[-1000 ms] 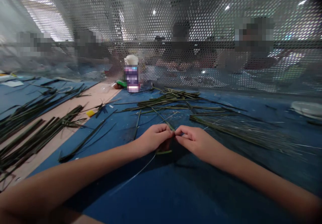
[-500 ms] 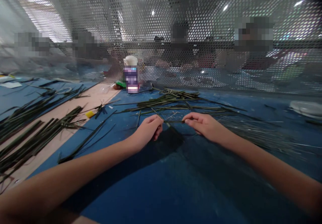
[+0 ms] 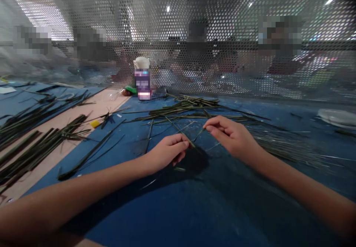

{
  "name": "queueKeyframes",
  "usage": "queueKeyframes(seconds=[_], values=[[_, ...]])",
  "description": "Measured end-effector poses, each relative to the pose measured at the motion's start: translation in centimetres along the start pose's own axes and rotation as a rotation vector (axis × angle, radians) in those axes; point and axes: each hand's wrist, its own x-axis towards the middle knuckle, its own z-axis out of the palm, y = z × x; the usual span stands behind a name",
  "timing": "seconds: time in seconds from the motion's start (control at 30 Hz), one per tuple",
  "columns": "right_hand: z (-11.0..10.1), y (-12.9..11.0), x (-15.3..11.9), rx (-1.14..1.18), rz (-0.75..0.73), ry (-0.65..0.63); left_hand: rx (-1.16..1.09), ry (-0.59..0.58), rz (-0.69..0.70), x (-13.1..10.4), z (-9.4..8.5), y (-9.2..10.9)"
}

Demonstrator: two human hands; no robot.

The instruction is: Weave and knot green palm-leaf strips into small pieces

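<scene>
My left hand (image 3: 171, 150) is closed in a pinch just above the blue tabletop, in the middle of the view. Between its thumb and fingers runs a thin dark green plant strip (image 3: 178, 128), slanting away toward the far side. To its right and slightly higher, my right hand (image 3: 232, 135) pinches the tip of another green strip (image 3: 198, 134), which stretches down to my left fingertips. Where the two strips meet is partly hidden by the left fingers. Beyond both hands lies a loose pile of green strips (image 3: 183, 106).
Bundles of green strips (image 3: 55, 139) lie at the left on a pale board (image 3: 94, 104), with a yellow piece (image 3: 95, 123) nearby. A white-topped container (image 3: 142, 62) stands before a perforated metal screen (image 3: 172, 24). Clear thin strands (image 3: 294, 150) and a white dish (image 3: 336, 117) are at right.
My left hand has moved down and right, closer to the right hand. My right hand has risen slightly, and the strip between them now slants instead of lying level.
</scene>
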Motion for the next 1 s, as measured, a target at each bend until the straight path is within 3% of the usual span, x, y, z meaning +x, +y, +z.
queueKeyframes(seconds=[0.1,0.2,0.27,0.37,0.47,0.57,0.63,0.8,1.0], values=[[0.5,-1.1,-0.5,0.024,0.003,0.064,-0.079,0.108,-0.027,0.2,-0.1,0.3],[1.5,-1.6,-0.5,0.384,0.231,0.123,-0.215,0.201,0.023,0.2,-0.3,0.8],[2.4,-1.6,-0.4,0.689,0.465,0.060,-0.329,0.177,0.066,0.2,-0.3,0.9],[3.7,-1.7,-0.6,0.847,0.619,-0.085,-0.406,0.119,0.127,0.0,-0.1,0.9],[4.5,-2.3,-1.1,0.878,0.666,-0.177,-0.124,0.110,0.231,-0.3,0.0,0.9],[4.5,-3.0,-1.5,0.894,0.653,-0.189,0.268,0.114,0.357,-0.7,0.0,1.1],[4.3,-3.1,-1.6,0.927,0.632,-0.206,0.416,0.113,0.424,-0.9,-0.1,1.2],[4.1,-2.5,-1.4,1.118,0.560,-0.253,0.581,0.106,0.511,-1.0,-0.3,1.5],[4.5,-2.0,-1.3,1.053,0.601,-0.212,0.642,0.056,0.557,-1.1,0.0,1.0]])
